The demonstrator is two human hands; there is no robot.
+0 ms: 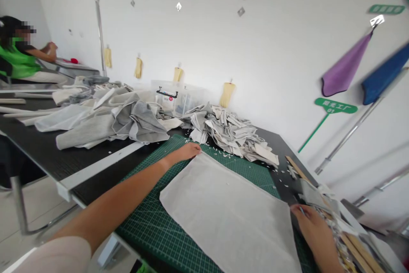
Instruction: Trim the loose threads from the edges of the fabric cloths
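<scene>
A white cloth piece (230, 209) lies spread over a green cutting mat (143, 213) in front of me. At its far left corner, my left hand (189, 151) is closed, pinching the fabric between thumb and fingers. My right hand (315, 228) is closed at the far right corner of the cloth, its fingertips on the edge. A small blue thing (302, 210) shows by those fingers, too small to make out. Beyond the mat is a heap of grey and white cloth pieces (231, 130), with small white scraps scattered around it.
A larger pile of grey cloth (128, 113) covers the table's left part, near a clear plastic box (174, 98). Wooden strips (359, 249) and odds and ends lie along the right edge. A person in a green vest (21, 60) sits at the far left.
</scene>
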